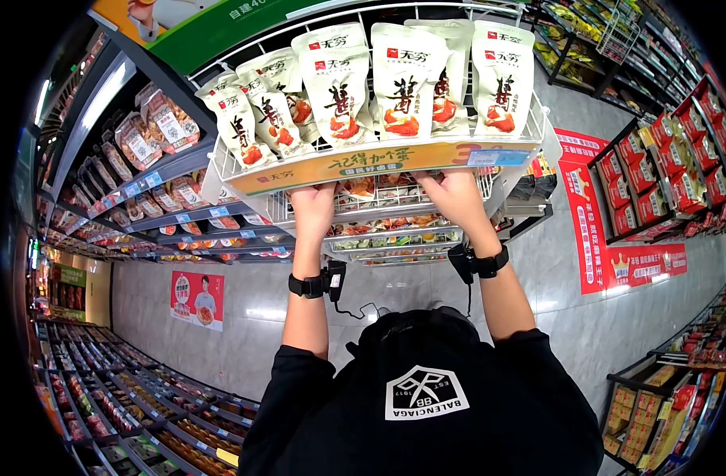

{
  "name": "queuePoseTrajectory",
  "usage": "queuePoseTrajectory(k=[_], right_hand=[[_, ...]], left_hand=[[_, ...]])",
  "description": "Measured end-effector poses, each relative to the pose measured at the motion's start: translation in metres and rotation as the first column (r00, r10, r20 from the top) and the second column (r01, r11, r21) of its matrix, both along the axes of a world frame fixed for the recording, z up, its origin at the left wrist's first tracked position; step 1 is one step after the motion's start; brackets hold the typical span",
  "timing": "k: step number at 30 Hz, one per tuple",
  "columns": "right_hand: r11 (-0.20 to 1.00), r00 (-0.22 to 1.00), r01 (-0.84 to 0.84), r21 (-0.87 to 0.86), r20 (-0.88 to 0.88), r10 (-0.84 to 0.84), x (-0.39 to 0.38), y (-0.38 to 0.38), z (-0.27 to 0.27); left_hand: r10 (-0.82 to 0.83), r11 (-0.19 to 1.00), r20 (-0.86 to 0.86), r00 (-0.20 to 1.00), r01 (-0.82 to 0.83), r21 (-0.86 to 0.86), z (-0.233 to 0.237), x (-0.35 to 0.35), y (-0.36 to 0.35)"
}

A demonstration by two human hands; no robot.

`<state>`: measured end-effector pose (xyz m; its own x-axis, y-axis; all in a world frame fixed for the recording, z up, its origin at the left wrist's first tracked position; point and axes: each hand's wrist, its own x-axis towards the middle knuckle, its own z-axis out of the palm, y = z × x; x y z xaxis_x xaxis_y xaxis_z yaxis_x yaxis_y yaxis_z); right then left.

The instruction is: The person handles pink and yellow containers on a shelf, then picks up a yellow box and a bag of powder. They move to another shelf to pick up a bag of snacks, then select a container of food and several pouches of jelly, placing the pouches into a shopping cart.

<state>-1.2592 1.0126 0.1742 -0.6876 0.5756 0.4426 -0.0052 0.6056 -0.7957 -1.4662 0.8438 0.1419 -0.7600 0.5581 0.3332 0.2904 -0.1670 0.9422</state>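
A white wire display rack (537,131) stands in front of me, its top tier filled with upright white snack pouches (335,95) bearing red and black print. An orange label strip (363,165) runs along the front of that tier. Just below the strip, my left hand (313,208) reaches in at the left part of the rack. On the other side, my right hand (455,197) goes in at the same height. Both thumbs show in part, while the other fingers are hidden under the strip and tier. Packaged snacks (394,186) lie on the lower tier between my hands.
Shelves of packaged food (157,135) line the left side. Another rack with red packets (632,163) stands at the right, beside red floor stickers (581,230). A red poster (196,300) lies on the grey tiled floor (256,333). Cables hang from my wrist devices (327,284).
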Motion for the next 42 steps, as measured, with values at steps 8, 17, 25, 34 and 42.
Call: queuePoseTrajectory(k=[8,17,25,34,42], right_hand=[[0.998,0.999,0.018,-0.057,0.044,-0.016,0.001,-0.002,0.003],[0.999,0.99,-0.027,-0.029,0.139,0.03,0.002,-0.008,0.014],[0.971,0.995,-0.007,0.238,0.102,-0.018,-0.002,-0.008,0.008],[0.972,0.986,-0.002,0.234,0.16,-0.036,0.0,-0.007,0.008],[0.997,0.99,0.008,0.076,0.142,-0.019,0.0,-0.009,0.012]], left_hand=[[0.065,0.992,-0.045,0.997,-0.06,0.11,0.006,0.009,0.0],[-0.07,0.994,0.064,0.995,0.065,0.088,0.01,0.019,0.001],[-0.048,0.993,0.013,0.999,0.046,0.108,0.004,0.017,0.0],[-0.022,0.999,-0.042,0.999,0.023,0.034,0.008,0.022,-0.003],[-0.134,0.991,0.067,0.989,0.134,0.006,0.011,0.018,-0.005]])
